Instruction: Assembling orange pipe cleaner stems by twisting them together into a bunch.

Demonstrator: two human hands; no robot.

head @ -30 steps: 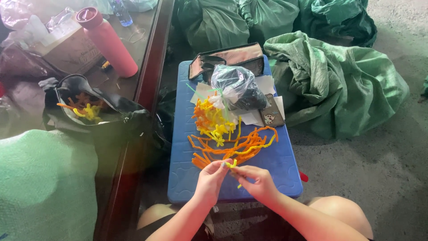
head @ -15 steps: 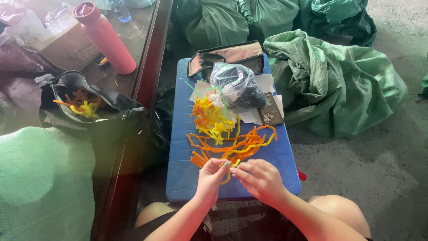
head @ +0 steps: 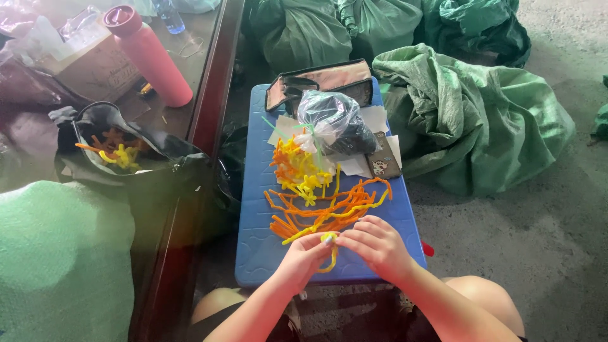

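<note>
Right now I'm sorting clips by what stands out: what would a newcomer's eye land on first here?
Probably the bright orange pipe cleaners heaped mid blue table, where the left hand and right hand together pinch a yellow pipe cleaner. Next, the pink bottle upper left and the green sacks at right.

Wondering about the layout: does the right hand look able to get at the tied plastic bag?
Probably yes: right hand has only low pipe cleaners between it and the plastic bag.
</note>
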